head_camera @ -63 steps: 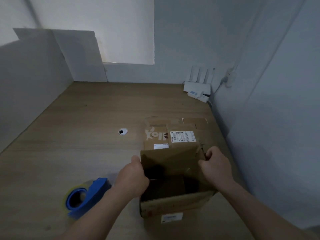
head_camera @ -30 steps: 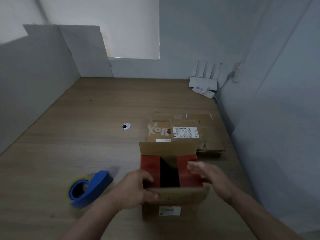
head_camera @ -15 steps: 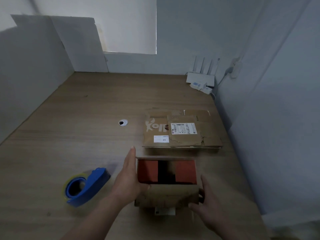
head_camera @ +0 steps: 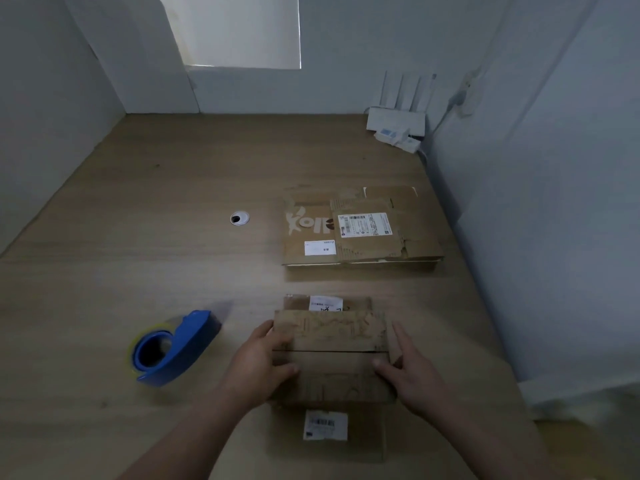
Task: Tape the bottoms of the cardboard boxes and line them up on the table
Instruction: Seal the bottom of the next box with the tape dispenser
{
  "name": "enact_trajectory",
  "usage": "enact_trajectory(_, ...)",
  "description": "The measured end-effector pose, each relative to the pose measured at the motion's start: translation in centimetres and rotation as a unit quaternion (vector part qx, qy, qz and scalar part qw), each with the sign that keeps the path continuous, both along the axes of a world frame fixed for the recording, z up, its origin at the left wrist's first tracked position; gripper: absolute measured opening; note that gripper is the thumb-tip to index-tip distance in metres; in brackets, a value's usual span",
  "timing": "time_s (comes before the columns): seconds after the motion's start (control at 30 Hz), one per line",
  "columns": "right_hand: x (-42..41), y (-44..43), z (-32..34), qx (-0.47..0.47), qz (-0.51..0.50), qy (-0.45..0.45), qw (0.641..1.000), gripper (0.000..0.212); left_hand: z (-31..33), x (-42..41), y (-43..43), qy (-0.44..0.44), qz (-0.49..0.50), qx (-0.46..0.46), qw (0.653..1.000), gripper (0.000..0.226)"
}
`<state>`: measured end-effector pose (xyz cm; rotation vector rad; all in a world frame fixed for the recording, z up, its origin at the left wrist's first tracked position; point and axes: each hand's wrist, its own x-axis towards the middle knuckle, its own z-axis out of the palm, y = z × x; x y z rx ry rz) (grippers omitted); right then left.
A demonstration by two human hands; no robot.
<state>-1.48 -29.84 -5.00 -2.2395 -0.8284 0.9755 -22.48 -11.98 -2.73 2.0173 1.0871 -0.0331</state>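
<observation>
A small cardboard box stands on the wooden table near the front, its two long flaps folded shut with a dark seam running across the middle. My left hand holds the box's left side, thumb on the near flap. At the right side my right hand does the same, fingers along the edge. A flattened cardboard box with white labels lies farther back. The blue tape dispenser with its roll of clear tape sits to the left of the box, untouched.
A round cable hole is in the tabletop left of the flattened box. A white router with antennas stands in the far right corner. White partition walls close the table on the left, back and right.
The box's flaps have been folded shut, hiding the red inner flaps seen before. Both hands moved from the flaps to the box's two sides.
</observation>
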Motion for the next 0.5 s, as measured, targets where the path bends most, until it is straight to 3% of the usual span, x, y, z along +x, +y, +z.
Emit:
enact_trajectory(0.1, -0.3, 0.4, -0.1, 0.040, 0.017, -0.012, 0.999, 0.087, -0.4, -0.2, -0.5, -0.027, 0.024, 0.003, 0.999, 0.049)
enact_trajectory(0.23, -1.1, 1.7, -0.6, 0.060, 0.062, -0.052, 0.995, 0.066, -1.2, -0.5, -0.9, -0.041, 0.057, 0.004, 0.998, 0.052)
enact_trajectory(0.5, -1.8, 3.4, -1.1, 0.069, 0.031, -0.116, 0.990, 0.052, -2.0, -1.3, -1.3, -0.053, 0.099, -0.007, 0.994, 0.050)
